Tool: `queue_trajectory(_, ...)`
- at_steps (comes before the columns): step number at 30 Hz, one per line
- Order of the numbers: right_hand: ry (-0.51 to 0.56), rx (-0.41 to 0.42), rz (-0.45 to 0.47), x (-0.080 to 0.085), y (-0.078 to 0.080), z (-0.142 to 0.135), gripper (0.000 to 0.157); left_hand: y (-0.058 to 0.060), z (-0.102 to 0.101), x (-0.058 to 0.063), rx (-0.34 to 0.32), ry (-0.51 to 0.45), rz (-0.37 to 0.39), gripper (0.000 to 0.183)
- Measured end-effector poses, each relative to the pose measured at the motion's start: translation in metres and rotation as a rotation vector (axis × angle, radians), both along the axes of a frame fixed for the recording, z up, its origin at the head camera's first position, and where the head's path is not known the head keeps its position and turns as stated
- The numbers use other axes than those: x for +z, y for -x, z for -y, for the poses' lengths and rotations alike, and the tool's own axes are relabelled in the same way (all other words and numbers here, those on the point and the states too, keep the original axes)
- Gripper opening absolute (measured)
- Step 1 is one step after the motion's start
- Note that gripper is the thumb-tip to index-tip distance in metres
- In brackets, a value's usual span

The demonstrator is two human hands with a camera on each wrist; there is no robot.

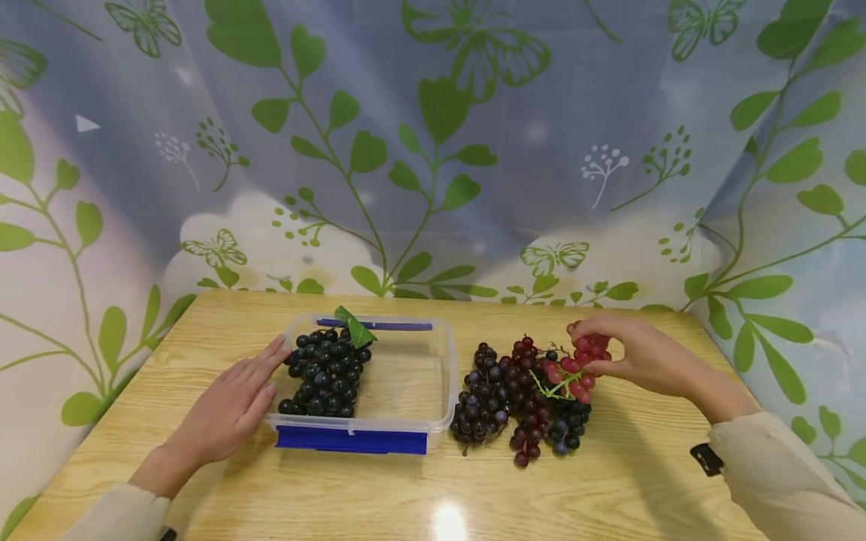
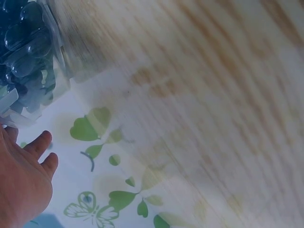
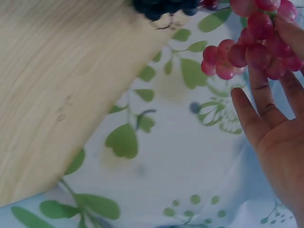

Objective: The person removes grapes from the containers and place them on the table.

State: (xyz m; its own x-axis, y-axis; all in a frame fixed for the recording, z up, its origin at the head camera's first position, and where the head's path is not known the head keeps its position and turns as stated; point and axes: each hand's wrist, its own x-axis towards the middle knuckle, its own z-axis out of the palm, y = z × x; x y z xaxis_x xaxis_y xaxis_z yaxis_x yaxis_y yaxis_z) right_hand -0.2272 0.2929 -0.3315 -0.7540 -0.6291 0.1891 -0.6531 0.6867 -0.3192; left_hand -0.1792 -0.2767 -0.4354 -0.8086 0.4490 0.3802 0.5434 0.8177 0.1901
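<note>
A bunch of pinkish-red grapes [image 1: 573, 373] with a green stem is pinched between the thumb and fingers of my right hand [image 1: 646, 357], just above the other bunches. In the right wrist view, the red grapes [image 3: 259, 56] lie against the fingertips. My left hand [image 1: 226, 409] touches the left side of a clear plastic container [image 1: 452, 368] with blue clips, its fingers extended. Inside the container's left half sits a black grape bunch [image 1: 328, 373] with a green leaf [image 1: 358, 333]. Part of that container wall is behind my left fingers.
Right of the container lie a dark purple grape bunch [image 1: 480, 398], a dark red grape bunch [image 1: 531, 402] and a blue-black grape bunch [image 1: 570, 428], touching each other. They rest on a wooden table [image 1: 379, 496]. A leaf-and-butterfly patterned curtain [image 1: 433, 188] stands behind and at both sides.
</note>
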Motion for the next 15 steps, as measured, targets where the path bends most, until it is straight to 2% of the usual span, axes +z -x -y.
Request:
queue_trajectory(5,-0.011,-0.036,0.033,-0.008,-0.005,-0.017,0.043,0.0,0.0,0.0,0.002,0.0,-0.001,0.054)
queue_trajectory(15,-0.107,-0.003,0.008,-0.02,-0.011,-0.035,0.044,0.0,0.001,-0.001,0.014,0.005,-0.003,0.054)
